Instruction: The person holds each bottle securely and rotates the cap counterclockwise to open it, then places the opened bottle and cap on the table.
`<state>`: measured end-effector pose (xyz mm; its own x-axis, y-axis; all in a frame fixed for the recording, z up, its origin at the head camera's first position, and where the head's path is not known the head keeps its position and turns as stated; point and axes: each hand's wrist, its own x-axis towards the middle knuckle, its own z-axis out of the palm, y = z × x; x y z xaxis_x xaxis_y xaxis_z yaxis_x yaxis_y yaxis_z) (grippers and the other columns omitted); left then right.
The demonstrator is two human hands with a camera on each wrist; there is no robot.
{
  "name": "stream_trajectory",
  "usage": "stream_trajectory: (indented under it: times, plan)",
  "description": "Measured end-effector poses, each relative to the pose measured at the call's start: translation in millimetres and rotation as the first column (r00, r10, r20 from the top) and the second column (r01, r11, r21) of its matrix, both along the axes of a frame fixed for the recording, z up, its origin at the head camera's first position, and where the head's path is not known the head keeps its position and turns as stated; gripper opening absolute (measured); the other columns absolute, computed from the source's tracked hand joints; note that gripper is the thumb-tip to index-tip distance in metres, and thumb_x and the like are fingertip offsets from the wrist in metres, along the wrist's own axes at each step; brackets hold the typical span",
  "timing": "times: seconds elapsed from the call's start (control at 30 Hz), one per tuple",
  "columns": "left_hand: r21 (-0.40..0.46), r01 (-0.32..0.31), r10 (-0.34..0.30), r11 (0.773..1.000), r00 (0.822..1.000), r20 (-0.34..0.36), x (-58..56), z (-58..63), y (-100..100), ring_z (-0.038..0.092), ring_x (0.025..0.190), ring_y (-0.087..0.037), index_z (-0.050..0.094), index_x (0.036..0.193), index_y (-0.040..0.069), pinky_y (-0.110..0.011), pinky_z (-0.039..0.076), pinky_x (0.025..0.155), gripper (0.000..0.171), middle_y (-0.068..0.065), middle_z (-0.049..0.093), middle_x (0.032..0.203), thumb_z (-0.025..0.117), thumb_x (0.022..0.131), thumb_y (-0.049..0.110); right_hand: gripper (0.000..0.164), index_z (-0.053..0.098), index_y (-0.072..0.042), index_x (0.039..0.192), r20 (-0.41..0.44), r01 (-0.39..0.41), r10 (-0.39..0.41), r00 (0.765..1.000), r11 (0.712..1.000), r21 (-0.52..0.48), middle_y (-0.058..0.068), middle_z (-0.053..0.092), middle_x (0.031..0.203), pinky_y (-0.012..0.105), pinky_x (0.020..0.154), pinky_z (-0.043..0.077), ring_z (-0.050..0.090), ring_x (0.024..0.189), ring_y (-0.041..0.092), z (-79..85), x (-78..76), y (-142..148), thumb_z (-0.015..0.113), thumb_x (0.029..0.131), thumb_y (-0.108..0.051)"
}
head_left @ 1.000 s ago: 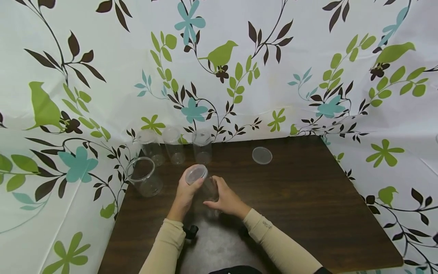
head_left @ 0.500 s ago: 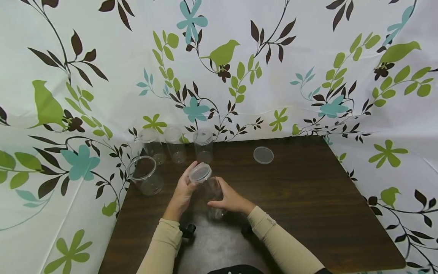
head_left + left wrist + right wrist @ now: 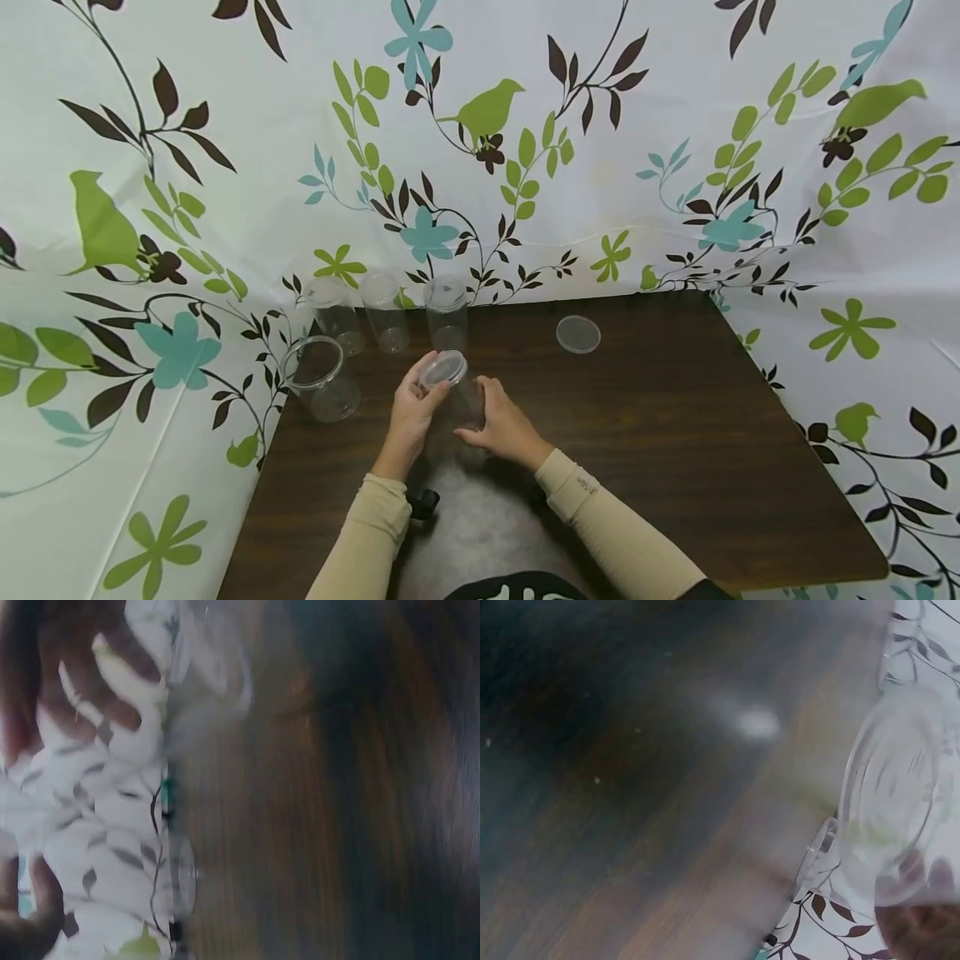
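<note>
Between my two hands is a clear plastic jar (image 3: 466, 406) with a translucent lid (image 3: 445, 369), tilted above the table. My left hand (image 3: 410, 414) grips it near the top, thumb at the lid's edge. Lower down, my right hand (image 3: 507, 422) holds the jar's side between thumb and fingers. In the right wrist view, the jar's round clear base (image 3: 891, 795) shows at the right, with fingertips (image 3: 919, 881) behind it. The left wrist view is blurred; fingers (image 3: 90, 697) appear at its left side. Whether the lid sits fully down cannot be told.
Three clear lidded jars (image 3: 447, 321) stand at the table's back left. A wider open clear container (image 3: 333, 398) is in front of them. One loose round lid (image 3: 578, 334) lies toward the back. Patterned cloth (image 3: 600, 167) hangs behind the dark wooden table (image 3: 660, 467).
The left thumb, away from the lid half a second ago, is back against its edge. The jar has shifted slightly right and its base has risen. Both hands stay on it.
</note>
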<state>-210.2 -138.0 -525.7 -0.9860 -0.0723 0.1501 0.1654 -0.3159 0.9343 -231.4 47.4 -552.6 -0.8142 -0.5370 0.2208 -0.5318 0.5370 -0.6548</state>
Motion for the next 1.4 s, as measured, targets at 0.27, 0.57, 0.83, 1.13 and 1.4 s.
stream_trajectory:
  times: [0.27, 0.57, 0.83, 1.13, 1.4]
  plan:
    - [0.002, -0.045, 0.045, 0.999, 0.999, 0.021, 0.2, -1.0, 3.8, 0.058, 0.115, -0.011, 0.039, 0.151, -0.004, -0.022, 0.048, 0.093, 0.081, -0.022, 0.052, 0.142, 0.079, 0.089, 0.030, 0.089, 0.037, 0.001, 0.141, -0.034, 0.047, -0.046, 0.998, 0.999, 0.024, 0.012, 0.048, 0.118, 0.039, 0.078, 0.053, 0.055, 0.093, 0.022, -1.9, 0.7, 1.3, 0.087, 0.080, -0.040]
    - [0.067, 0.213, -0.205, 0.975, 0.973, -0.106, -2.2, -6.5, -25.2, 0.052, 0.132, -0.011, 0.026, 0.155, -0.007, -0.024, 0.043, 0.101, 0.100, -0.030, 0.033, 0.157, 0.070, 0.088, 0.052, 0.083, 0.034, -0.007, 0.149, 0.360, -0.225, 0.281, 0.889, 0.956, -0.190, 0.010, 0.053, 0.136, 0.042, 0.104, 0.044, 0.055, 0.122, 0.022, 4.6, -12.9, 23.3, 0.083, 0.085, -0.026]
    - [0.079, 0.189, -0.181, 0.979, 0.978, -0.099, -1.4, -3.9, -22.5, 0.058, 0.126, -0.013, 0.032, 0.150, -0.012, -0.024, 0.046, 0.101, 0.070, -0.015, 0.057, 0.144, 0.068, 0.099, 0.018, 0.082, 0.035, -0.005, 0.147, 0.319, -0.238, 0.286, 0.904, 0.954, -0.181, 0.012, 0.053, 0.132, 0.040, 0.099, 0.047, 0.056, 0.116, 0.022, 3.2, -12.0, 21.3, 0.083, 0.085, -0.027]
    - [0.058, -0.100, 0.101, 0.993, 0.995, -0.011, -3.0, -1.8, 0.4, 0.054, 0.117, -0.014, 0.039, 0.140, -0.008, -0.021, 0.046, 0.094, 0.073, -0.013, 0.053, 0.130, 0.082, 0.086, 0.014, 0.086, 0.043, -0.001, 0.132, -0.214, 0.065, -0.044, 0.976, 0.994, 0.088, 0.008, 0.048, 0.108, 0.035, 0.067, 0.053, 0.052, 0.083, 0.018, -6.1, -3.7, 2.6, 0.091, 0.073, -0.041]
    - [0.021, -0.087, 0.089, 0.996, 0.992, -0.084, -1.9, -3.3, -8.0, 0.048, 0.116, -0.014, 0.031, 0.145, -0.006, -0.023, 0.041, 0.094, 0.116, -0.009, 0.048, 0.127, 0.079, 0.065, 0.063, 0.088, 0.040, 0.001, 0.138, -0.091, -0.026, 0.030, 0.995, 0.999, 0.037, 0.013, 0.051, 0.121, 0.039, 0.083, 0.054, 0.059, 0.099, 0.022, -3.3, -5.7, 4.3, 0.090, 0.076, -0.038]
